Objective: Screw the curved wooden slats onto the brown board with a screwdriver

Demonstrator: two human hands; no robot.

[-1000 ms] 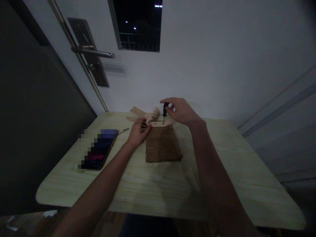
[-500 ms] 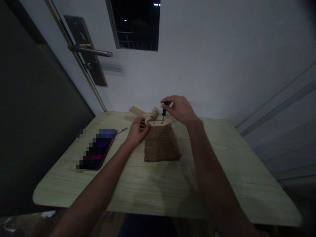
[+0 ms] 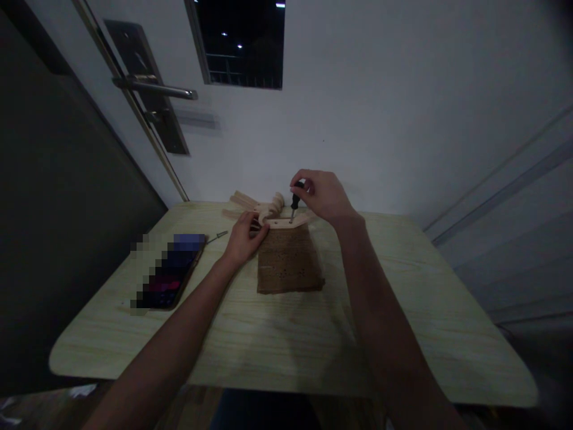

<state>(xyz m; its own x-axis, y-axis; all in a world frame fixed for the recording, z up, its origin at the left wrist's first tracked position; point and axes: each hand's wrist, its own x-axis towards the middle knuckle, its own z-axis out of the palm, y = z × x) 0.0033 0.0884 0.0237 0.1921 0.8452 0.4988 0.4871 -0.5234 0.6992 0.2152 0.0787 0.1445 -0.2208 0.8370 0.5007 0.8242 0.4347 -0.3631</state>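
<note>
and here the right hand (image 3: 329,194) sits above the work, its fingers pinched round the black handle of a screwdriver (image 3: 296,196), the metal shaft running down to a dark spot on the pale wooden piece (image 3: 280,223); whether a screw head sits there is too small to tell. over on the other side the left hand (image 3: 244,239) has thumb and fingers clasped about the wooden piece's left end, which lies at the far edge of a brown slab (image 3: 290,257), near the back of the tabletop (image 3: 394,286). the handle leans a touch to the right, so standing it straighter over that spot should help the tip seat squarely; steady downward pressure, small turns and a firm left-hand brace look the sensible recipe, since a slip could scar that soft-looking wood. now the textures: the bar is smooth and flat-faced with a second dark spot beside the first, a rounded, coiled form (image 3: 278,202) rises behind, and slim slats (image 3: 244,200) fan out leftward. the slab looks rough, like cardboard, pocked with little holes and ragged at its near right corner, all against the tabletop's pale, streaky grain.
</note>
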